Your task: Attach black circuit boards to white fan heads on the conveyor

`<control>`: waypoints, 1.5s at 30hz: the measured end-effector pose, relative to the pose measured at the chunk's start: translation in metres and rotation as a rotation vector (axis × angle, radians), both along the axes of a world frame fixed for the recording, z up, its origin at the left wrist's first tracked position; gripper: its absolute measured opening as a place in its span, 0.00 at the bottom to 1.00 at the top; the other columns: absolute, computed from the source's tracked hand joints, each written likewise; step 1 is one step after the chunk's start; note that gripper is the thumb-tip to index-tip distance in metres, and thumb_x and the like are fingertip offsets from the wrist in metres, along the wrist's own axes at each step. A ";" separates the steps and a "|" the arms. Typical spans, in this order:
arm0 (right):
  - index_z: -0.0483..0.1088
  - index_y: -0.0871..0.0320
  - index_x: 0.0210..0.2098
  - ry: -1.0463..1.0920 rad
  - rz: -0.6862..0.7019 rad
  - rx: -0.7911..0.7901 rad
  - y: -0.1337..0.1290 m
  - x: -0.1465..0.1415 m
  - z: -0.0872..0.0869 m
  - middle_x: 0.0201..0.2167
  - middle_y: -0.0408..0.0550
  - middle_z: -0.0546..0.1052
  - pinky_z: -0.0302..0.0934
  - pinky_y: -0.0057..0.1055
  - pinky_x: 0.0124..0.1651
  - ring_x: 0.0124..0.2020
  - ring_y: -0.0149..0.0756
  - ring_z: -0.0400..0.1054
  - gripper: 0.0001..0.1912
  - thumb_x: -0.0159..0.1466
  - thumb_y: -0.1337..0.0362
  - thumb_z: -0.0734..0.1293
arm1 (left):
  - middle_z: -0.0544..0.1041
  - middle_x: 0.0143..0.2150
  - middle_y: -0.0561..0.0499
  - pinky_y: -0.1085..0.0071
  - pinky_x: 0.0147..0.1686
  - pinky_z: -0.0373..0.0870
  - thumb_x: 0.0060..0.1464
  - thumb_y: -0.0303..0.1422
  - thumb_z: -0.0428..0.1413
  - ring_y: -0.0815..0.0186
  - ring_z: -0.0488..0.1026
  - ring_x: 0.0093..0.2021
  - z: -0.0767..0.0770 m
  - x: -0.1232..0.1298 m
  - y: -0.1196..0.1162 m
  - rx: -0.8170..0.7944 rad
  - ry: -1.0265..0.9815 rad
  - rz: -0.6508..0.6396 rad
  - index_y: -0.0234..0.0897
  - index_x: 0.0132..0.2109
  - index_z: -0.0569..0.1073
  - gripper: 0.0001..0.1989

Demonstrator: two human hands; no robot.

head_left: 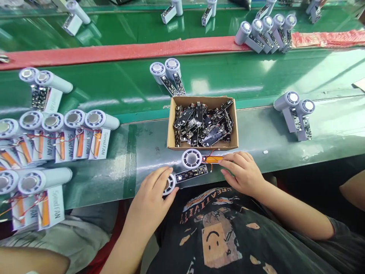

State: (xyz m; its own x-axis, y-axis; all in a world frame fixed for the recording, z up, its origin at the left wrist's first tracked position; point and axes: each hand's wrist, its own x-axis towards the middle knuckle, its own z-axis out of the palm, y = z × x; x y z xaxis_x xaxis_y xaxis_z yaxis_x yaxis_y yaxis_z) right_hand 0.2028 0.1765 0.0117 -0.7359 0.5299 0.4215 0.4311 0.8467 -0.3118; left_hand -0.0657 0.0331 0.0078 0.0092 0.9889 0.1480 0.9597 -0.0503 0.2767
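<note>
Your left hand (151, 198) is cupped narrowly over a white fan head (170, 185), fingertips on its rim, and a black circuit board (191, 174) runs from that head to the right along the belt. Your right hand (242, 173) lies half open, closed around nothing, with its fingertips on an orange wired pack (212, 159). Red wires link that pack to a second fan head (191, 158), which sits just above the first, between your hands. Both pieces lie near the front edge of the green conveyor belt (137, 171).

Just beyond them, touching neither hand, stands a cardboard box (203, 144) heaped with loose circuit boards (199, 121). Past its far side, two fan heads with boards (168, 76) lie on the belt. Toward the left edge, rows of fan heads sit on printed Speed FAN cards (98, 144); toward the right edge lie two grey fan bodies (293, 114). A red strip (114, 51) crosses the belt's far side, with more fan bodies (265, 34) lined up on it.
</note>
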 end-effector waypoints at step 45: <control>0.75 0.53 0.45 -0.049 0.228 -0.241 0.028 -0.054 0.014 0.39 0.43 0.81 0.49 0.35 0.45 0.40 0.35 0.67 0.09 0.71 0.65 0.62 | 0.64 0.29 0.55 0.74 0.25 0.59 0.54 0.44 0.56 0.72 0.59 0.25 0.030 0.054 0.035 -0.331 -1.876 0.506 0.37 0.47 0.71 0.18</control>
State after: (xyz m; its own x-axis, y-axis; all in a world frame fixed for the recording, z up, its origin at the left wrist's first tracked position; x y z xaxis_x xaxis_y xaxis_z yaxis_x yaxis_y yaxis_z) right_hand 0.1484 0.2044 0.0254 -0.8633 0.4296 0.2649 0.2587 0.8273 -0.4986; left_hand -0.0112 0.0682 0.0374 -0.1563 0.8364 -0.5253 -0.5947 0.3449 0.7262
